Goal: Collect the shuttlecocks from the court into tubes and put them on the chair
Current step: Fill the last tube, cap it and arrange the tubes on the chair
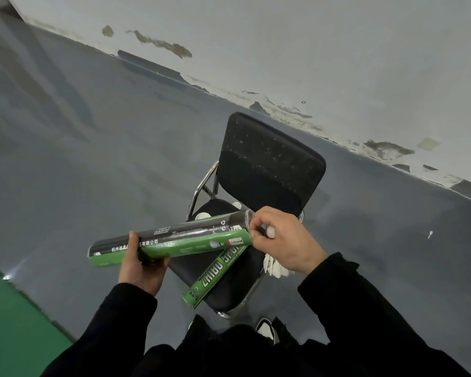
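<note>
Both hands, left (140,263) and right (283,240), grip a tube (172,242); chair's (269,164) tube (215,270) reads "ZHIBO".

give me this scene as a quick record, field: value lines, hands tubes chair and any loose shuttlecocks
left hand: left hand grips held green-and-black cardboard tube near its left end
right hand: right hand at that tube's right end, fingers curled round something white
second tube: green ZHIBO tube lies on black padded chair
loose shuttlecocks: white feathered shuttlecocks at the seat's right edge
floor: grey floor, small white bit
</note>
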`<action>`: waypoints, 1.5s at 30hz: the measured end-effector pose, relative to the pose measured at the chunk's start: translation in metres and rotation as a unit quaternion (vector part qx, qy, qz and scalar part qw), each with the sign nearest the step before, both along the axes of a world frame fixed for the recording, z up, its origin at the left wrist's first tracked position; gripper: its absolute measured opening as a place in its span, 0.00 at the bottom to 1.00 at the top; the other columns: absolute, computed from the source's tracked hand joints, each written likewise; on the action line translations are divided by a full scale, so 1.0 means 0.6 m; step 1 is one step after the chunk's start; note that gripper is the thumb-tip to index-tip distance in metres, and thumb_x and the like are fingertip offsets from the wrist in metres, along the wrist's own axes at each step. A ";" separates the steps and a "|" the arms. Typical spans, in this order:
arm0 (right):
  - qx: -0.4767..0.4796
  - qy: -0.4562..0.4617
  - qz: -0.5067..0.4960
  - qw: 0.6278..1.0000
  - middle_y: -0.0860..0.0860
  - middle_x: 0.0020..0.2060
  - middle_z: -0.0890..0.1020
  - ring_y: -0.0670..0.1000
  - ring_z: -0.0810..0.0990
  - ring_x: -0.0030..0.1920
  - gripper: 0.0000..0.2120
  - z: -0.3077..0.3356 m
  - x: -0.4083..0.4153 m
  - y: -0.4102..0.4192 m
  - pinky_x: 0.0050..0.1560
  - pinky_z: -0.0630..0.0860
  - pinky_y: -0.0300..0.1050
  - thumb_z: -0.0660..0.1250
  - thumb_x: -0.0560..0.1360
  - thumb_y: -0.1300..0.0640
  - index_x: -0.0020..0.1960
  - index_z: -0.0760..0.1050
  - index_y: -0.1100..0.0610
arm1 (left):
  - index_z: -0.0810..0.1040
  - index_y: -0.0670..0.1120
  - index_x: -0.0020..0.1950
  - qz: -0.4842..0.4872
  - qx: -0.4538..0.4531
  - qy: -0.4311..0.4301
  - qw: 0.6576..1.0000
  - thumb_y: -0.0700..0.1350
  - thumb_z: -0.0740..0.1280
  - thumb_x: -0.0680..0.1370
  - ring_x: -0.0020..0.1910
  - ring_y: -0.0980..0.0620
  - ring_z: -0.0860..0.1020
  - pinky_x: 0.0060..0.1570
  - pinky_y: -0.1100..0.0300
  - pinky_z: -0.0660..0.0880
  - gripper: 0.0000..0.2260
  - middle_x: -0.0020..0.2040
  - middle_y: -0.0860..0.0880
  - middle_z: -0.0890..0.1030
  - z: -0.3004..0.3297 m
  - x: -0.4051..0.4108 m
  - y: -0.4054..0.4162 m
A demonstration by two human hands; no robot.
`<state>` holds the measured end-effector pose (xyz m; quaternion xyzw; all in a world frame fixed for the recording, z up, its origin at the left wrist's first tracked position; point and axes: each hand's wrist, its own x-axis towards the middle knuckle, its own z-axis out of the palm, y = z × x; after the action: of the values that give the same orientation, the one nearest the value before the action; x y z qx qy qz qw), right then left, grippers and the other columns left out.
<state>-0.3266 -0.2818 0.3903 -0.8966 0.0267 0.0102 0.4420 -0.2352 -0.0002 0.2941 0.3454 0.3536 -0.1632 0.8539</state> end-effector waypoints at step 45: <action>0.255 -0.297 -0.429 0.814 0.47 0.27 0.72 0.55 0.71 0.29 0.09 0.065 0.009 0.046 0.35 0.71 0.54 0.53 0.79 0.54 0.44 0.67 0.41 | 0.79 0.43 0.58 -0.048 -0.038 0.097 0.993 0.60 0.71 0.78 0.53 0.44 0.83 0.30 0.49 0.83 0.21 0.54 0.43 0.83 0.052 -0.086 -0.064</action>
<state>-0.3211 -0.2542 0.4292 -0.6088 0.2725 -0.4411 0.6005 -0.2867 -0.0385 0.3251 0.3120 0.4114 -0.2504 0.8189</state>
